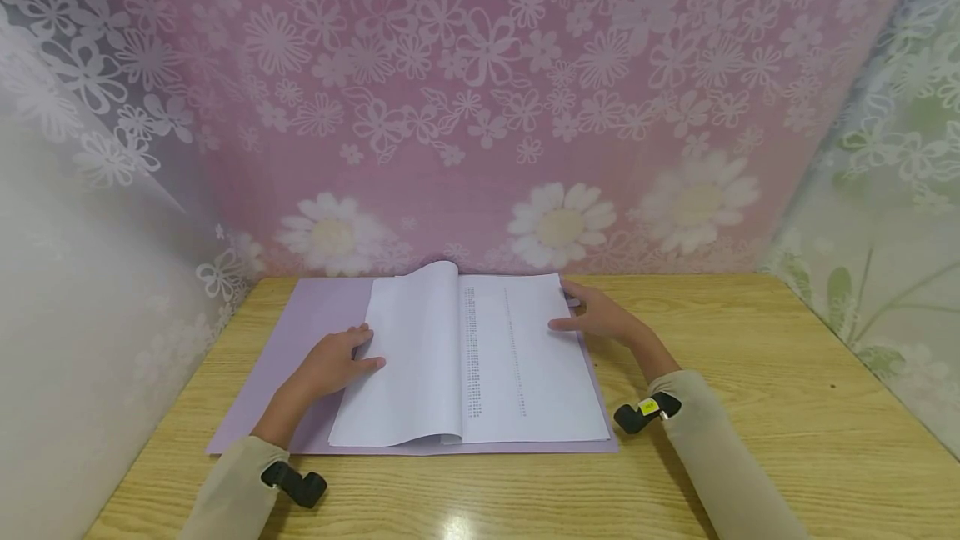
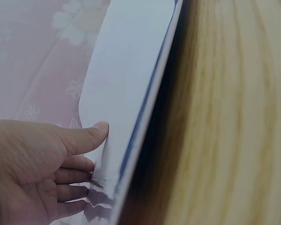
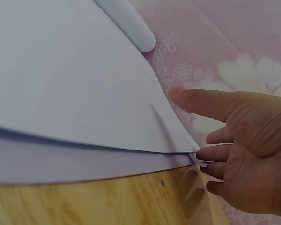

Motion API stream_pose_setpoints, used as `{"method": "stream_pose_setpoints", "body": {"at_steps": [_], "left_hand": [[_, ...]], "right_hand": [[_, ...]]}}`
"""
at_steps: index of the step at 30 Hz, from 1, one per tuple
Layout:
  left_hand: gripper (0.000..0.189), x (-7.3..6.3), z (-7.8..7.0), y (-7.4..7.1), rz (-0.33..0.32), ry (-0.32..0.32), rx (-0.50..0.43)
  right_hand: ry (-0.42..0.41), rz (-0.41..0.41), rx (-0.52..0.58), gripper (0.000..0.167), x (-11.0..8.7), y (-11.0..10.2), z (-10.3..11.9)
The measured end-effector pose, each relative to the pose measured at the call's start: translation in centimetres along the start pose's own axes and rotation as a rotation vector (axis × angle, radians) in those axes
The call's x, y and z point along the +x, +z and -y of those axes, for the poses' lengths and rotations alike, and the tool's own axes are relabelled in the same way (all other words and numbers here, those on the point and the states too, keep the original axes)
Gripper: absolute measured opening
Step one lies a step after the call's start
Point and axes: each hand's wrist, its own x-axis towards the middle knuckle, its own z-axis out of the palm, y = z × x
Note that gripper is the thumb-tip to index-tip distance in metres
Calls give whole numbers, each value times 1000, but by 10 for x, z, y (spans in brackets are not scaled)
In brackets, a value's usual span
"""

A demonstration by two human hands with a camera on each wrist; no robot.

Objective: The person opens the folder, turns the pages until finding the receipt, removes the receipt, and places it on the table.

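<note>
An open book of white sheets [image 1: 420, 357] in a lavender cover [image 1: 270, 373] lies on the wooden table. Its left-hand pages bulge upward near the middle fold, and the right-hand page [image 1: 540, 382] bears columns of small print. My left hand [image 1: 330, 363] rests at the outer edge of the left pages, thumb lying over the paper. In the left wrist view its other fingers [image 2: 75, 176] meet the sheet edges. At the far right corner is my right hand [image 1: 600, 315], thumb over the page; the right wrist view shows its loosely extended fingers [image 3: 215, 153] at the paper's edge.
The wooden table [image 1: 750, 357] extends beyond the book on the right and in front. A pink flowered cloth [image 1: 480, 123] hangs behind the table, with pale flowered sheets on both sides. Black wrist devices [image 1: 294, 484] sit on both sleeves.
</note>
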Motion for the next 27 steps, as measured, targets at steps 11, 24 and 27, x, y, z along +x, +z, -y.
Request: {"method": "stream_pose_setpoints", "body": {"at_steps": [11, 24, 27], "left_hand": [[69, -1, 0, 1, 1, 4, 7], [69, -2, -1, 0, 5, 2, 8], [69, -2, -1, 0, 7, 1, 7]], "right_hand": [[-56, -61, 31, 90, -2, -5, 9], [-186, -57, 349, 58, -3, -15, 4], [-200, -24, 407, 53, -6, -18, 5]]}}
